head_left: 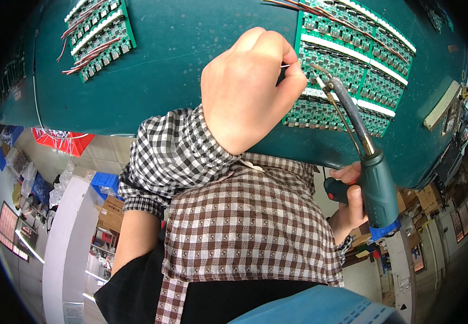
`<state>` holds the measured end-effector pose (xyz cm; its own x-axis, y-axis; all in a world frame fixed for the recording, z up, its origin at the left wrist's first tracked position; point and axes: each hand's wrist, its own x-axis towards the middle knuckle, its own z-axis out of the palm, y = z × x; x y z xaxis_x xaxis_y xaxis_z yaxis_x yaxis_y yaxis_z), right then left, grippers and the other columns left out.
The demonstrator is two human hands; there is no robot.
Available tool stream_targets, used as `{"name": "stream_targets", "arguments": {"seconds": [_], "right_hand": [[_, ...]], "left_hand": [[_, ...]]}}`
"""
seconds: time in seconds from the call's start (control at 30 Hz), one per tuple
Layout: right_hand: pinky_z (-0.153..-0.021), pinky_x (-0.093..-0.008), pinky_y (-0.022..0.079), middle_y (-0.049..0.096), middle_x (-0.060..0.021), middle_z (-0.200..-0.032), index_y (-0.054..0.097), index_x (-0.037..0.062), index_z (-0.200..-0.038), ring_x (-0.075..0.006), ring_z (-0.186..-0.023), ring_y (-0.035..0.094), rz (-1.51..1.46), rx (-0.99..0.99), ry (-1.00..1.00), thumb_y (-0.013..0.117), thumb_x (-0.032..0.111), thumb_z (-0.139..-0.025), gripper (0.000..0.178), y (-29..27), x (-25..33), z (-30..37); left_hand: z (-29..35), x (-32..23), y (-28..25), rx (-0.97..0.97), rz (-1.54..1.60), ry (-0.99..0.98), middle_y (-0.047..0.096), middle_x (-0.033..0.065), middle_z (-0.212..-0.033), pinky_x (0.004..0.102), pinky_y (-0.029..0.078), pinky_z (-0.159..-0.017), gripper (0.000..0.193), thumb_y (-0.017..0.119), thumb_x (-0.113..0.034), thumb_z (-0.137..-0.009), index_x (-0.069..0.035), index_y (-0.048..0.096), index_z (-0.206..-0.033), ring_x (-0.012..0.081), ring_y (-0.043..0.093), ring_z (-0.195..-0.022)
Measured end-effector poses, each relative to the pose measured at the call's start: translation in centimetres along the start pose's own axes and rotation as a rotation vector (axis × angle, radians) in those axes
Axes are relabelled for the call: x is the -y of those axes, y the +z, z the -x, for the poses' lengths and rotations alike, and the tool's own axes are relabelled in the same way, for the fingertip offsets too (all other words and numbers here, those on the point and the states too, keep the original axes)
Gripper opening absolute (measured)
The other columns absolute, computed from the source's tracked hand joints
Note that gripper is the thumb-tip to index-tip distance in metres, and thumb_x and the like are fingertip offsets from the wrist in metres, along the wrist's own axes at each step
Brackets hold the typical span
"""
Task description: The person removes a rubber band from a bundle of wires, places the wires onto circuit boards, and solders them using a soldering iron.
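Observation:
My left hand (250,81) is closed in a pinch at the left edge of a green circuit board panel (363,80). A thin, light-coloured wire end (285,66) shows between its thumb and forefinger; the rest is hidden by the fingers. My right hand (350,208) grips a dark green soldering gun (378,189) with a red button on its handle. The gun's bent metal tip and a thin feed tube beside it point up and left over the panel, close to my left fingertips. Whether the tip touches the board, I cannot tell. White connector rows run across the panel.
Red and brown wires (342,19) lie over the panel's upper part. Another circuit board panel (104,38) with wires is at the far left. A pale strip-shaped block (441,105) lies at the right. Past the table's near edge are a red bin (64,143) and a blue bin (104,181).

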<state>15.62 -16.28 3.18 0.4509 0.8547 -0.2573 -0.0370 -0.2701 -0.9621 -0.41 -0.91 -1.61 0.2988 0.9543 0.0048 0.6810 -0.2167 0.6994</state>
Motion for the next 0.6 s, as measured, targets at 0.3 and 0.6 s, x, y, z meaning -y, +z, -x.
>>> {"name": "stream_targets", "arguments": {"seconds": [0.3, 0.6], "right_hand": [[-0.055, -0.0364, 0.054, 0.052, -0.0134, -0.076, 0.050, -0.0099, -0.102, -0.0223, -0.064, 0.056, -0.056, -0.008, -0.024, 0.061, 0.024, -0.078, 0.043, -0.4, -0.1, -0.7], [-0.060, -0.0340, 0.054, 0.049, -0.0109, -0.078, 0.044, -0.0061, -0.112, -0.0208, -0.071, 0.054, -0.250, -0.008, -0.080, 0.056, 0.027, -0.084, 0.044, -3.1, -1.3, -1.4]], "left_hand": [[-0.3, -0.1, -0.2, -0.004, 0.006, 0.003, 0.052, 0.0014, -0.065, 0.0234, 0.042, -0.048, 0.011, 0.068, -0.011, -0.070, -0.007, 0.059, -0.075, 0.0101, 0.050, -0.053], [-3.5, 0.8, -4.8, -0.186, -0.169, 0.322, 0.057, 0.0076, -0.088, 0.0271, 0.048, -0.065, 0.021, 0.067, -0.002, -0.072, -0.003, 0.060, -0.092, 0.0194, 0.060, -0.075]]}}
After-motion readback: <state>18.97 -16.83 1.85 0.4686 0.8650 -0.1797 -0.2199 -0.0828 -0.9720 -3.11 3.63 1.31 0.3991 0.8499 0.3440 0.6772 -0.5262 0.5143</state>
